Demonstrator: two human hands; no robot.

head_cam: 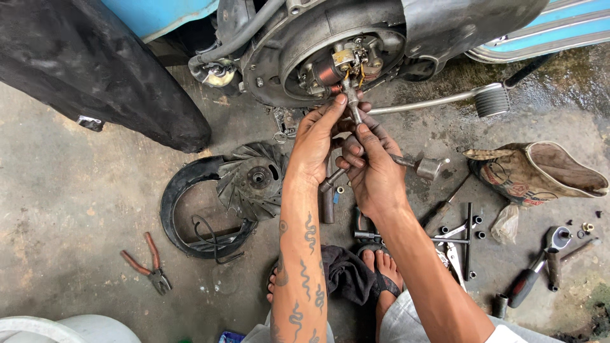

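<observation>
A slim grey metal rod [353, 109], upright along the shaft of the round grey engine stator plate [330, 63], is pinched by left hand [318, 136] above and right hand [368, 162] below.

The engine [330, 57] sat at the top, with both hands just below it. The fan wheel [251, 181] lay on the floor left of the hands. The pliers [147, 262] lay further left. The ratchet [540, 263] and the bag [540, 171] lay to the right.

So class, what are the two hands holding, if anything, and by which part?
Both hands, left hand and right hand, grip a slim metal tool along its shaft, its tip at the engine's stator.
</observation>
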